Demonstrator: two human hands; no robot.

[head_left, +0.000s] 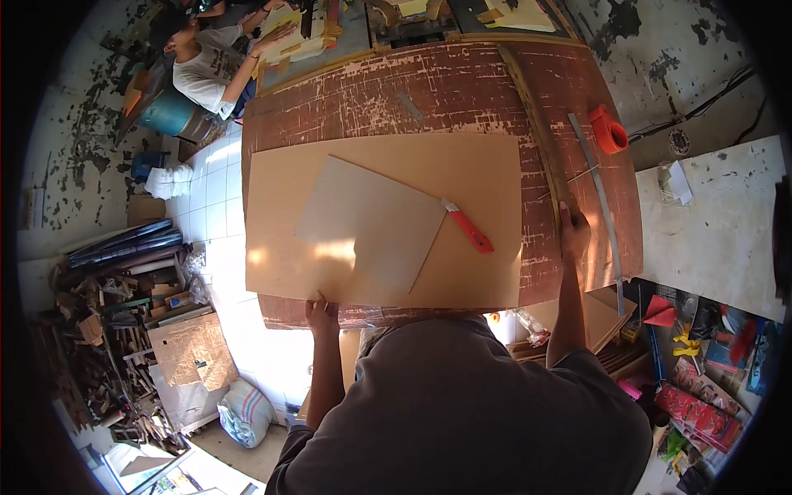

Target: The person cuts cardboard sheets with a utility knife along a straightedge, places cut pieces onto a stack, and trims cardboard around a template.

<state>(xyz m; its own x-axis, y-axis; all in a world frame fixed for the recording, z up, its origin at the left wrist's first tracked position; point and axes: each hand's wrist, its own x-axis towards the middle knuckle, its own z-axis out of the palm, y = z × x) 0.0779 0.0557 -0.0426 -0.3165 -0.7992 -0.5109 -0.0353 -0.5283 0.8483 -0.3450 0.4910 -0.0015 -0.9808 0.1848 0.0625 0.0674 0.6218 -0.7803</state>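
A large brown cardboard sheet lies on the worn red-brown tabletop. On top of it rests a smaller grey board, turned at an angle. A red utility knife lies across that board's right edge, its pale tip on the grey. My left hand grips the near edge of the cardboard sheet, fingertips on its upper face. My right hand is closed round the near end of a long wooden strip, which runs away along the table's right side.
Right of the strip lie a thin grey metal ruler-like bar and a red tape dispenser-like object. Another person works at a far table, upper left. Scrap wood is piled at left; a white board stands at right.
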